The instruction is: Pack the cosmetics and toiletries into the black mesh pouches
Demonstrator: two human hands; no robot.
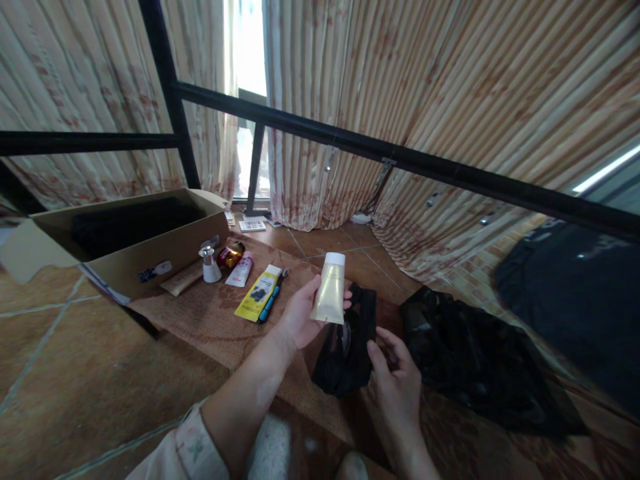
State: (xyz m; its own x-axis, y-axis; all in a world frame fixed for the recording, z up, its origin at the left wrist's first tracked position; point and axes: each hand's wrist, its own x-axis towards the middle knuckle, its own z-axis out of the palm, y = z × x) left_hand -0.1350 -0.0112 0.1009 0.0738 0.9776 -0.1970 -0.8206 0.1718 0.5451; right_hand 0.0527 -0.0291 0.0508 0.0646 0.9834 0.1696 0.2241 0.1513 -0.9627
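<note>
A pale gold squeeze tube (330,290) with a white cap lies across my left hand (303,313), cap end pointing away from me. My left fingers wrap round it from below. Just to its right, my right hand (395,370) pinches the edge of a small black plastic bag (345,367). Something clear and shiny shows inside that bag, too obscured to name. Left of my hands a yellow toothpaste tube (257,293) lies beside a toothbrush (273,300) with a blue and black handle. Beyond them are a pink and white tube (240,270) and an amber bottle (231,254).
An open cardboard box (175,250) with something black inside stands at the left. Near it is a white bottle with a silver top (210,265). A larger black plastic bag (475,360) lies at the right. A dark metal frame bar (320,133) crosses ahead, before curtains.
</note>
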